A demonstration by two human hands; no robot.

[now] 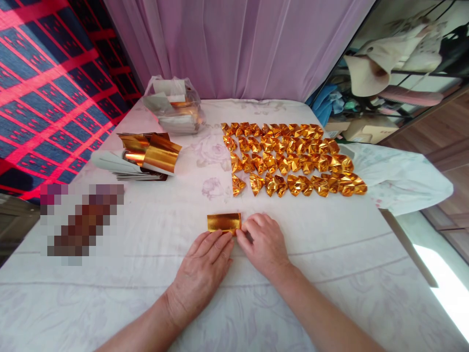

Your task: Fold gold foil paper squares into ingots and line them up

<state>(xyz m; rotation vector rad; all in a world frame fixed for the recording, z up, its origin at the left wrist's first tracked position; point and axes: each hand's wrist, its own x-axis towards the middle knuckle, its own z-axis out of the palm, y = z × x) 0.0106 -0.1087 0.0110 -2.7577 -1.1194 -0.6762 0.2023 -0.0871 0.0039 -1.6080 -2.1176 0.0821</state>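
A small rectangle of gold foil paper [224, 222] lies on the cloth-covered table, its long side running left to right. My left hand [205, 256] rests flat with fingers stretched out, the tips pressing on the paper's near edge. At the paper's right end, my right hand [264, 243] has its fingers bent, with thumb and index finger closed on the near right corner. Beyond my hands, several folded gold paper pieces [269, 164] stand in rows. To the left, a loose stack of gold foil sheets [161, 154] with pale undersides lies fanned out.
A clear plastic bag [176, 105] with more sheets sits at the back. Purple curtains [227, 49] hang behind the table, and a red-and-navy patterned cloth [54, 83] is at left. A blurred-out item [82, 222] lies on the left. Shelves with a hat [370, 68] stand at right.
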